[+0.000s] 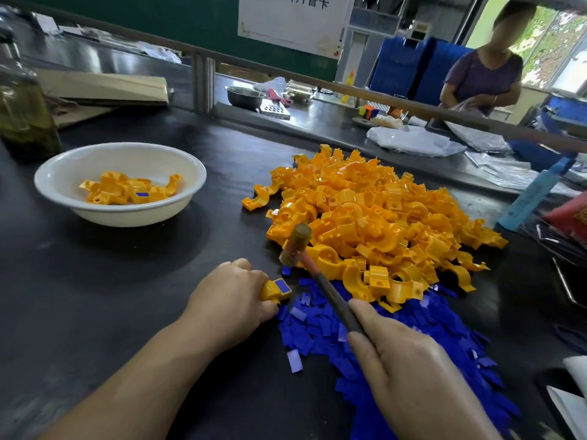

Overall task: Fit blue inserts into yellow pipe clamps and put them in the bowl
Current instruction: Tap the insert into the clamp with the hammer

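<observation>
Cropped black characters ending 片管卡, on white paper sign (290,23), against green board (158,27)

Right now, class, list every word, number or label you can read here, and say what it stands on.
"片管卡": white sign, cropped by the top edge; the characters left of these are unreadable.
Light blue box: print too small to read.
Grey keypad: marks too blurred to read.
</observation>
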`<state>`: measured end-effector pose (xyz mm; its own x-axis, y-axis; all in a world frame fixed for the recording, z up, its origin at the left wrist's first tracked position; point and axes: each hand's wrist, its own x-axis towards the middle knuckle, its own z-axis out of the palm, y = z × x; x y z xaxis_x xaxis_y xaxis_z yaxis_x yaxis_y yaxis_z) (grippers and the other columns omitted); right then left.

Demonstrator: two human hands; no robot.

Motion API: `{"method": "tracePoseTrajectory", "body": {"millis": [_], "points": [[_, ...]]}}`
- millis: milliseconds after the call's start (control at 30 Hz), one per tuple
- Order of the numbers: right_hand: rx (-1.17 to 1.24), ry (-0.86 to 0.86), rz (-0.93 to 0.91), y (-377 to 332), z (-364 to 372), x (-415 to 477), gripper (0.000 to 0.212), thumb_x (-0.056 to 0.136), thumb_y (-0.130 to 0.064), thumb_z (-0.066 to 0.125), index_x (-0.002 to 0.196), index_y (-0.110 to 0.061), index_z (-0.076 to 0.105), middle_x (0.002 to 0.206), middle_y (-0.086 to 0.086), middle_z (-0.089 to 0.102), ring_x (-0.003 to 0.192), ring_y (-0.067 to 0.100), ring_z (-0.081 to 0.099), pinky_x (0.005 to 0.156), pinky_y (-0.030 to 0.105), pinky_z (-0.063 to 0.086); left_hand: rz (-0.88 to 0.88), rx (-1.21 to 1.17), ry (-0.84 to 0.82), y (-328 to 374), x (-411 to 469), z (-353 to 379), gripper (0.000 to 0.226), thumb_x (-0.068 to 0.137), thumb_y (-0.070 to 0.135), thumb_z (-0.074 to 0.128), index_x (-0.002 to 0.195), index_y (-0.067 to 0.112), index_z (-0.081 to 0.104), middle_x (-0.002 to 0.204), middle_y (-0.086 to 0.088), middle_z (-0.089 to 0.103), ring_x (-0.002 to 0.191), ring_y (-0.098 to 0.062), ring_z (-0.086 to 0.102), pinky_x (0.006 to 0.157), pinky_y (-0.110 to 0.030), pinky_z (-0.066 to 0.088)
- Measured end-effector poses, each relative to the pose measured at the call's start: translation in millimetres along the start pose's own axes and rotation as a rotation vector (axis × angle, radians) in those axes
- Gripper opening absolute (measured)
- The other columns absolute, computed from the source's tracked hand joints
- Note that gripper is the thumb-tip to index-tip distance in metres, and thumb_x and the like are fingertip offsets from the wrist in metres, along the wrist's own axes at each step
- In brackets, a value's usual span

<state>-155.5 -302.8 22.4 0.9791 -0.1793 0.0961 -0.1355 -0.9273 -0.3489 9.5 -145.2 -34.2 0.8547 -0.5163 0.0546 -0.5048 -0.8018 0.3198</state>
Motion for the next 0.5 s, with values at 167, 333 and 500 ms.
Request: {"method": "tracePoseTrajectory", "body": {"millis": [167, 333, 500], "points": [[-0.022, -0.107, 0.030, 4, 3, 4, 0.037, 0.099, -0.044, 0.037, 0.135, -0.045, 0.027, 0.110, -0.014, 0.058, 0.099, 0.004, 0.055, 0.085, 0.020, 0.046, -0.019, 0.004, -0.015, 1, -1, -1, 0.043, 0.085, 0.059, 0.057, 0.121, 0.036, 0.060, 0.099, 0.011, 0.048, 0.092, -0.009, 0.046, 0.071, -0.027, 0.047], [0.174, 0.067, 0.128, 16, -26, -1, 0.028, 0.091, -0.036, 0.053, 0.098, -0.061, 0.045, 0.084, -0.026, 0.061, 0.069, -0.005, 0.059, 0.048, 0.012, 0.045, -0.022, 0.009, -0.026, 2, -1, -4, 0.045, 0.085, 0.059, 0.057, 0.125, 0.037, 0.058, 0.104, 0.011, 0.049, 0.094, -0.008, 0.047, 0.072, -0.026, 0.047], [0.053, 0.339, 0.389, 71, -44, 7, 0.032, 0.093, -0.035, 0.049, 0.122, -0.048, 0.043, 0.081, -0.007, 0.059, 0.061, 0.014, 0.057, 0.053, 0.032, 0.046, -0.047, -0.003, -0.042, 3, -3, -5, 0.046, 0.085, 0.059, 0.057, 0.126, 0.037, 0.056, 0.103, 0.011, 0.048, 0.093, -0.008, 0.046, 0.075, -0.027, 0.049]]}}
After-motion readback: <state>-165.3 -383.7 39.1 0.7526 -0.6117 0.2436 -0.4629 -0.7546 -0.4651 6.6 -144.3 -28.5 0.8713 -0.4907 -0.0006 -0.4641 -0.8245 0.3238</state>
